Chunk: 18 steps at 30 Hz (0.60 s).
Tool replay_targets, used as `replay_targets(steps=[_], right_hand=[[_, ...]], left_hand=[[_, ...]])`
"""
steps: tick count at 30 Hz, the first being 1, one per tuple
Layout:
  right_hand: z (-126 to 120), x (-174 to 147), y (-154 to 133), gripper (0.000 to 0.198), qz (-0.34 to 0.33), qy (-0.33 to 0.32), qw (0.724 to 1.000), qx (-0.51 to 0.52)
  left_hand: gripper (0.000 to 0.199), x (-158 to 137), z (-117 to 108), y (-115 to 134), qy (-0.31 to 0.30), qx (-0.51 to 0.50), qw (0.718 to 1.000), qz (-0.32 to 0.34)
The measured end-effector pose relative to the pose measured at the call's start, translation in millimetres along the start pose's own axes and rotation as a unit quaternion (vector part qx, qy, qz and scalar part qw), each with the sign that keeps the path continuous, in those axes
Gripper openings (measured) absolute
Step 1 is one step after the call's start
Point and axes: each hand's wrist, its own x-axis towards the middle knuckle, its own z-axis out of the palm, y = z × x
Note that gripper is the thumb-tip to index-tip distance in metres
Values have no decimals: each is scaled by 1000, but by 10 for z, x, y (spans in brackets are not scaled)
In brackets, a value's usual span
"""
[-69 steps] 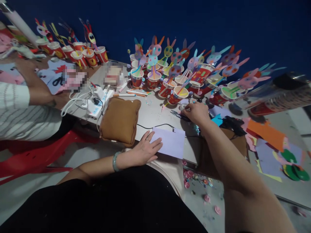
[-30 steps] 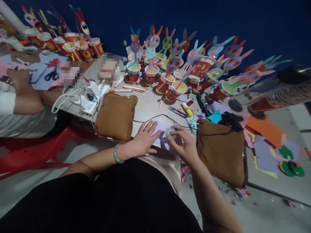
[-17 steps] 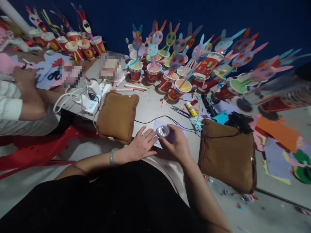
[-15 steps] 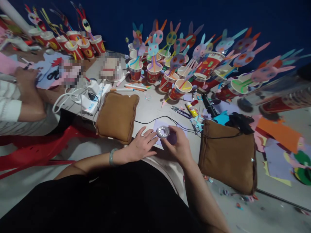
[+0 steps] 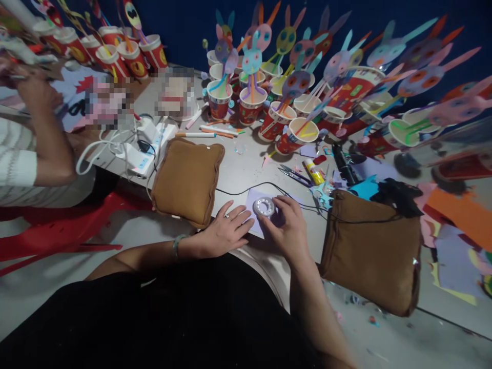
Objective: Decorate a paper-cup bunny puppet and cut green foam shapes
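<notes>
My right hand [image 5: 288, 225] holds a roll of clear tape [image 5: 264, 206], a grey ring with a pale core, between thumb and fingers. The roll is over a sheet of purple paper [image 5: 251, 197] near the table's front edge. To the left, my left hand [image 5: 228, 230] is open, palm down, with its fingers spread. Its fingertips reach the paper's left edge, a little short of the roll. Whether they press on the paper I cannot tell.
Brown cushions [image 5: 188, 182] flank the hands. A black cable [image 5: 265, 183] crosses behind the paper. Thread snips [image 5: 295, 175], a glue stick [image 5: 314, 171] and paper scraps lie beyond. Red cups [image 5: 251, 107] with paper rabbits line the back. At left are a power strip [image 5: 149, 148] and another person's arm [image 5: 49, 133].
The view has shifted slightly, so the table things sit farther right. The tape roll has moved a little away from my left fingertips. My right hand still holds it.
</notes>
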Motion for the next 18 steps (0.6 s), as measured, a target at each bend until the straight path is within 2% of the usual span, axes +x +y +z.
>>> replay_targets(steps=[6,9,13,16,18], right_hand=[[-117,-33,-6,56,36,-15,999,33],[-214,-108,-23,41,52,5,998,31],[-298,-265,-35,12,88,91,992,27],[-302,-367,-81,8,136,146,980,18],[-279,-391,-133,9,142,147,979,3]], left_hand=[[47,-10,1,-12,-12,7,1000,-4],[47,-19,1,-19,-6,5,1000,2],[46,-23,-4,-23,-4,9,1000,9],[44,-17,-7,-19,-5,16,1000,8],[43,-12,-8,-13,-4,16,1000,6]])
